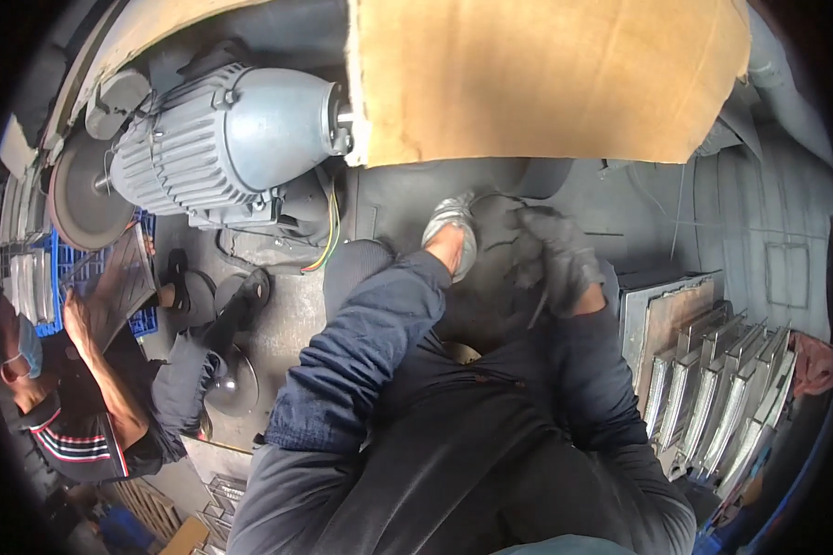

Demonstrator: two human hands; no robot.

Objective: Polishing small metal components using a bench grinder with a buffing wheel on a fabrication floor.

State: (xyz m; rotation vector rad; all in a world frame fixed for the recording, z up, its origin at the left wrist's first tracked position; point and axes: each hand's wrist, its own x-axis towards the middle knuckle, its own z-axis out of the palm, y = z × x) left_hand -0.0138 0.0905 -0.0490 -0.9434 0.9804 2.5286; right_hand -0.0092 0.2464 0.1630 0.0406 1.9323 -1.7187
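Note:
My left hand [451, 233], in a pale, dusty glove, is ahead of me just left of the middle, with its fingers curled closed. To its right is my right hand [565, 257] in a dark grey dusty glove, its fingers bent inward toward the left. A thin dark curved edge [500, 195] runs between the two hands. It blends into the grey dust behind it, and I cannot make out what it belongs to. Above both hands hangs a large brown cardboard sheet [546, 79].
A grey finned electric motor [194, 143] with a round wheel [93, 192] stands at upper left. Beside it a co-worker [93, 370] holds a flat mesh-like panel [125, 268] near a blue crate [74, 264]. Several metal frames [713, 388] lean in a row at right.

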